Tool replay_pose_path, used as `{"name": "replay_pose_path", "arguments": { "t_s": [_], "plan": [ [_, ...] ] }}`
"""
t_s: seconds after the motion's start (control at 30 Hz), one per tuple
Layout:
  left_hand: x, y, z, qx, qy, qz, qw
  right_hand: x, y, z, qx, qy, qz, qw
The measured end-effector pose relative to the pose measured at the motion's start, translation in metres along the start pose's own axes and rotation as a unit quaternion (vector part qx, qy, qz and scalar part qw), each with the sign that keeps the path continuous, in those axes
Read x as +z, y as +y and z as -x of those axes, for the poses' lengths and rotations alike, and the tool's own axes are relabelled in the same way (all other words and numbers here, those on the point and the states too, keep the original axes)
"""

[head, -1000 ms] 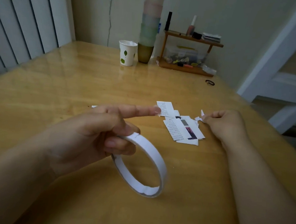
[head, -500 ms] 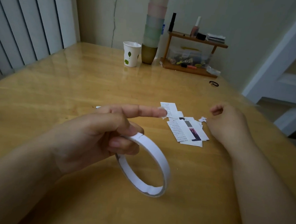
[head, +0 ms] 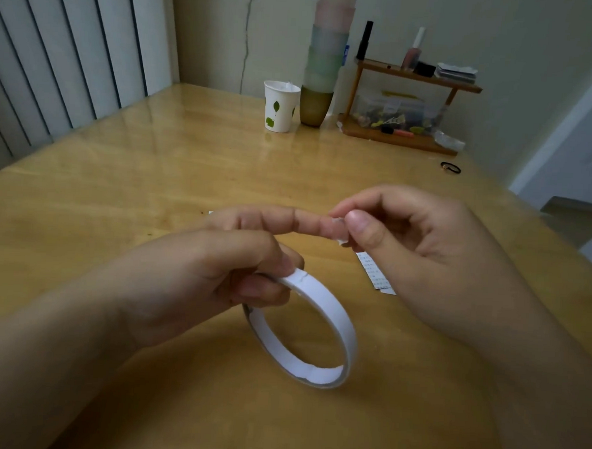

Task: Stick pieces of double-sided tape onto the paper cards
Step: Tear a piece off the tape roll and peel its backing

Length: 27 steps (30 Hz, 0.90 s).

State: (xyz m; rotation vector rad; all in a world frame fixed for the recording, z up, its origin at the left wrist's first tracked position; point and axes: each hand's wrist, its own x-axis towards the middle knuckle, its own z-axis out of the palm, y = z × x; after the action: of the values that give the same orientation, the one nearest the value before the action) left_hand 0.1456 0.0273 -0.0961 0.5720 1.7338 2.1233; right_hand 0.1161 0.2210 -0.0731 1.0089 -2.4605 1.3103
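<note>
White and small, the piece of double-sided tape [head: 339, 230] sits on the tip of the left hand's [head: 216, 275] outstretched forefinger, and the right hand [head: 400, 243] pinches it between thumb and forefinger. The left hand's other fingers curl round the tape roll [head: 320, 332], holding it above the wooden table [head: 153, 168]. To do this step well, I would peel the piece off slowly by one corner so it stays flat and does not fold onto itself, then press it down on a card. Most of the paper cards [head: 376, 276] lie hidden beneath the right hand. Farther back, a leaf-printed paper cup [head: 280, 106] holds something pale I cannot identify, beside a stack of cups [head: 325, 64]. A clear box [head: 393, 112] on the wooden rack [head: 402, 137] holds small colourful items.
</note>
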Motion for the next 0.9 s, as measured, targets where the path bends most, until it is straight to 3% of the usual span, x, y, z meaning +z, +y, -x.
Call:
{"name": "replay_pose_path", "arguments": {
  "t_s": [0.5,0.77,0.9],
  "plan": [
    [-0.0026,0.0034,0.0022,-0.014,-0.005,-0.047,0.999,0.0060,-0.0010,0.0008,-0.060,0.046,0.099,0.992],
    [-0.0016,0.0010,0.0004,-0.026,0.003,-0.079,0.997,0.0051,0.0028,0.0009,-0.029,-0.027,0.022,0.999],
    [-0.0040,0.0015,0.0011,-0.020,0.035,-0.049,0.998,0.0056,0.0034,-0.0007,0.023,-0.085,-0.099,0.991]
  ]
}}
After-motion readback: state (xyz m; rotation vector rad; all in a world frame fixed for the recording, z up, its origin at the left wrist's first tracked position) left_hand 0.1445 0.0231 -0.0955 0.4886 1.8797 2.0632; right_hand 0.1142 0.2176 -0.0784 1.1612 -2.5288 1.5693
